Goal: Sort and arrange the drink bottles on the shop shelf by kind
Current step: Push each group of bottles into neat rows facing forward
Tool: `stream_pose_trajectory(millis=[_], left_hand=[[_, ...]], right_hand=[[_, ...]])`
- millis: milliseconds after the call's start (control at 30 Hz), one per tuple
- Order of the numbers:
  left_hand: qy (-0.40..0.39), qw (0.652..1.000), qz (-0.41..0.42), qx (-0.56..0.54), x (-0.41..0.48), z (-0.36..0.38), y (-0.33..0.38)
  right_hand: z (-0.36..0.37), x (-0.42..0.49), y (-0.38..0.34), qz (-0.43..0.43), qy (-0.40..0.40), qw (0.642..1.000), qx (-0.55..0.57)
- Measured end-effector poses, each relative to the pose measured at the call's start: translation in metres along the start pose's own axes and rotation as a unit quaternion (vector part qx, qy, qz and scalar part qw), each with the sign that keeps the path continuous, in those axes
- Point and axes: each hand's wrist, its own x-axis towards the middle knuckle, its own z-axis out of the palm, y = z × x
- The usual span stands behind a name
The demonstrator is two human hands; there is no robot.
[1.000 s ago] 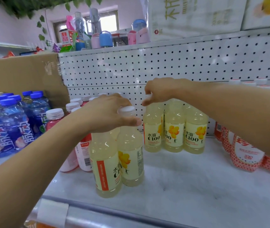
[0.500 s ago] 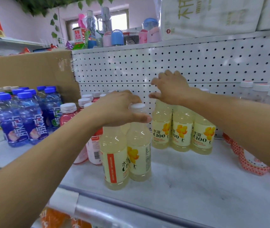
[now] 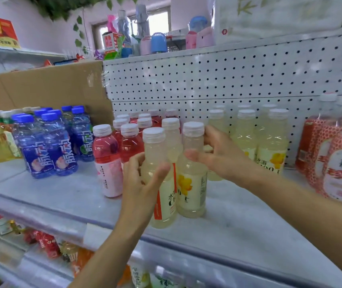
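Both bare hands work on a cluster of three pale yellow plastic drink bottles with white screw caps, standing upright near the front of the white marble-pattern shelf board [image 3: 238,225].

Left hand [image 3: 143,181]: fingers curled around the body of the front-left pale yellow bottle [image 3: 161,183], thumb across its front; grip closed on it. Bottle base sits on the shelf.

Right hand [image 3: 218,156]: wrapped around the shoulder of the front-right pale yellow bottle [image 3: 192,183] from the right side, thumb in front, fingers behind near the cap. Grip closed on it. The two held bottles touch side by side. A third pale yellow bottle [image 3: 172,138] stands just behind, between them.

More pale yellow bottles [image 3: 270,142] stand in rows against the white perforated back panel [image 3: 207,80], right of the hands. Red drink bottles with white caps [image 3: 107,159] stand just left of the cluster. Blue bottles with blue caps [image 3: 49,146] stand further left, before a brown cardboard sheet [image 3: 41,88]. Red-patterned labelled bottles [image 3: 336,163] stand at far right.
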Motion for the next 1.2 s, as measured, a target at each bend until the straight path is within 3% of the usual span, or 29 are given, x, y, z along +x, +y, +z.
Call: stream_pose_trajectory(millis=[233,433,533,633,833,933,1200], left_hand=[[-0.124,0.985,0.046,-0.114,0.003,0.029,0.007],[-0.125,0.98,0.038,-0.149,0.004,0.101,0.017],[-0.144,0.976,0.024,-0.161,0.009,0.126,0.018],[-0.165,0.974,0.019,-0.155,0.019,0.138,0.014],[-0.272,0.956,-0.033,-0.107,0.017,0.139,-0.01],[-0.29,0.955,0.011,-0.06,0.016,0.141,-0.018],[-0.309,0.95,-0.007,-0.039,0.017,0.145,-0.034]], right_hand=[[-0.064,-0.034,0.002,0.038,-0.002,0.998,-0.042],[-0.104,-0.059,0.015,0.064,0.042,0.997,0.017],[-0.092,-0.069,0.029,0.103,0.062,0.991,-0.058],[-0.089,-0.074,0.043,0.124,0.115,0.978,-0.123],[-0.101,-0.078,0.061,0.071,0.17,0.978,-0.095],[-0.095,-0.085,0.076,0.044,0.183,0.978,-0.089],[-0.087,-0.096,0.108,0.059,0.183,0.976,-0.098]])
